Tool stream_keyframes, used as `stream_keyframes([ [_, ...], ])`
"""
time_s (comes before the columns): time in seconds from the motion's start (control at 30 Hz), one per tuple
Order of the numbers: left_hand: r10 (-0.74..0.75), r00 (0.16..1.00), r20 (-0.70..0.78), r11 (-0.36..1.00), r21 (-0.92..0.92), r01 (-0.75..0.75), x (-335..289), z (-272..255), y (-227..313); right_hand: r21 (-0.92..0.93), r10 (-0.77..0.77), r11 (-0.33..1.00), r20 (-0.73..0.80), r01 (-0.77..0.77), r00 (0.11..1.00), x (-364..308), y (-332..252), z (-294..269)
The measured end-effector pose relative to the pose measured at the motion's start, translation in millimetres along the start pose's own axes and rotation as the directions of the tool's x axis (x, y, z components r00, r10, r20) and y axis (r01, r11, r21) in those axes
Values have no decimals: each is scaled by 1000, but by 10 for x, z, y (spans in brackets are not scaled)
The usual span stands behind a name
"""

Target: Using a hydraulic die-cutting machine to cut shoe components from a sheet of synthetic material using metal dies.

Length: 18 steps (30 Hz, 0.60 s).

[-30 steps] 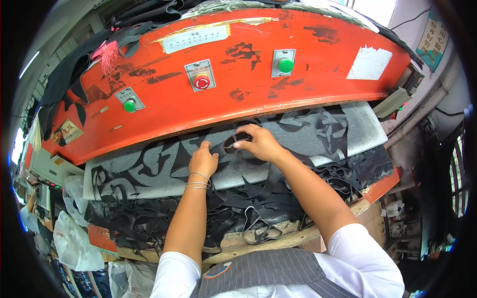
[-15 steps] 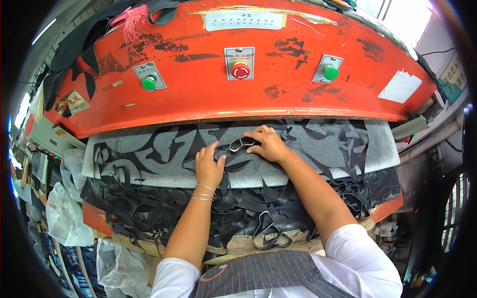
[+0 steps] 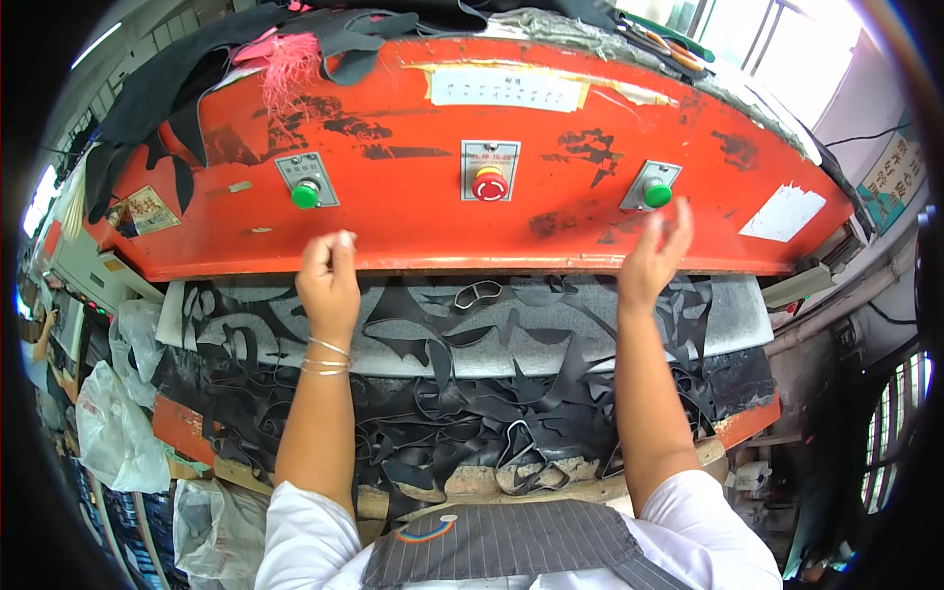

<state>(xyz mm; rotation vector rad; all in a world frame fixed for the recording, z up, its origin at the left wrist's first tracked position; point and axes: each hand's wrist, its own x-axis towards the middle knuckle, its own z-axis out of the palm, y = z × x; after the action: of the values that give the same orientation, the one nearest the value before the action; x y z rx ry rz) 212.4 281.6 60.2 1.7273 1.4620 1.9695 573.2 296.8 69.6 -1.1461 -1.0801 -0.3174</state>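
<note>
My left hand point(image 3: 329, 285) is raised in front of the red machine panel, just below the left green button point(image 3: 305, 194). Its fingers are curled in, and nothing shows in them. My right hand point(image 3: 649, 265) has its fingers apart and holds nothing; the fingertips are close to the right green button point(image 3: 657, 195), and I cannot tell if they touch it. Between my hands a small metal-edged cutting die point(image 3: 462, 299) rests on black sheet material with cut-out gaps, which lies across the grey cutting board point(image 3: 600, 339).
A red stop button point(image 3: 490, 184) sits mid-panel. Tangled black offcuts point(image 3: 472, 403) heap along the board's near edge, with another metal-edged die point(image 3: 513, 433) among them. Plastic bags point(image 3: 118, 423) hang at the left. Dark sheets and scissors point(image 3: 674, 49) lie on top of the machine.
Both hands have left the die and moved up and apart toward the two green buttons. The die stays on the black sheet. The view has shifted slightly.
</note>
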Motion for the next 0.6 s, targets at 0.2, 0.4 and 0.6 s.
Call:
stream_keyframes([
  [0.2,415,910,19,860,319,-399,276,-209,334,-228,-81,969,63,93,995,250,41,4],
  [0.4,64,935,348,988,107,-108,-428,-572,663,-97,-1,995,202,21,979,-79,-2,-662],
  [0.6,-196,532,823,974,228,6,-2273,-1105,966,-45,58,998,297,-47,953,-508,-6,-1272],
])
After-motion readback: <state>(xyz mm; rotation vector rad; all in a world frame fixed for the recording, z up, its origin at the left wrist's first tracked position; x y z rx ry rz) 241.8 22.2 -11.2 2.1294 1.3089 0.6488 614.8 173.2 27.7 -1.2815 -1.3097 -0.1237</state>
